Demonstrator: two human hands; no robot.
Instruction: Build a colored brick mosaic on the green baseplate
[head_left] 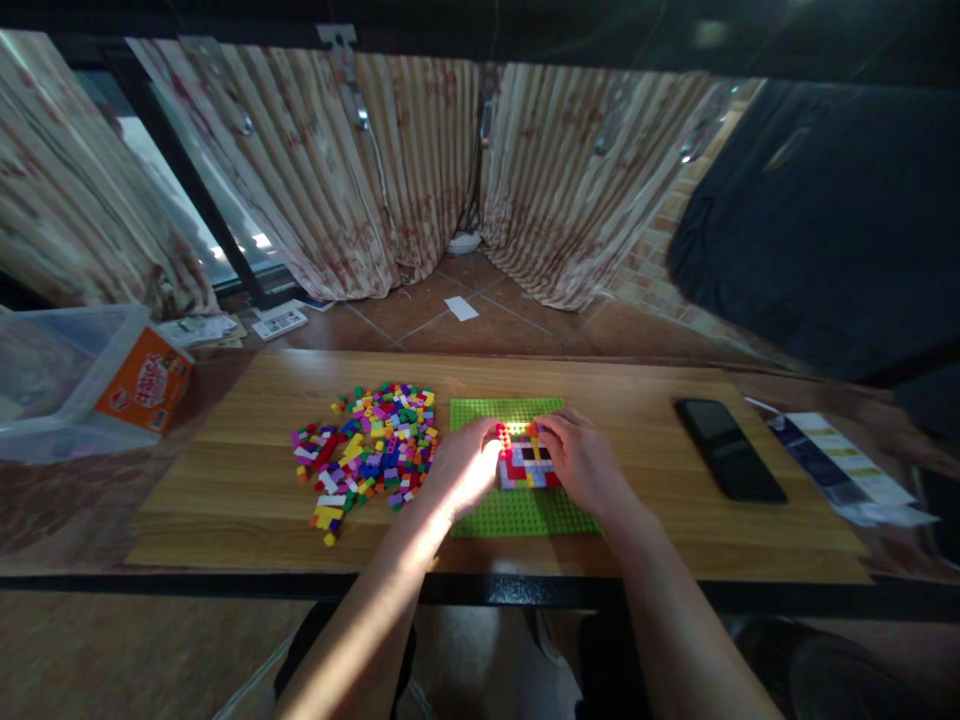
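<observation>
A green studded baseplate (495,520) lies on the table in front of me. On its middle stands a low building-brick structure (529,475) in red, white, yellow and grey, with a dark gap inside. My left hand (466,468) is closed at the structure's left side, its fingertips against red bricks at the far left corner. From the right, my right hand (583,460) grips the far right corner, where a bit of orange shows at the fingertips. Whether either hand also holds a loose brick is hidden by the fingers. Left of the baseplate spreads a pile of loose bricks (382,445) in many colours.
A black phone (729,450) lies on the right of the wooden table (247,480). Beyond the right edge are printed papers (847,465). A clear plastic bin (75,385) with an orange label stands off the left end. Curtains (420,160) hang behind.
</observation>
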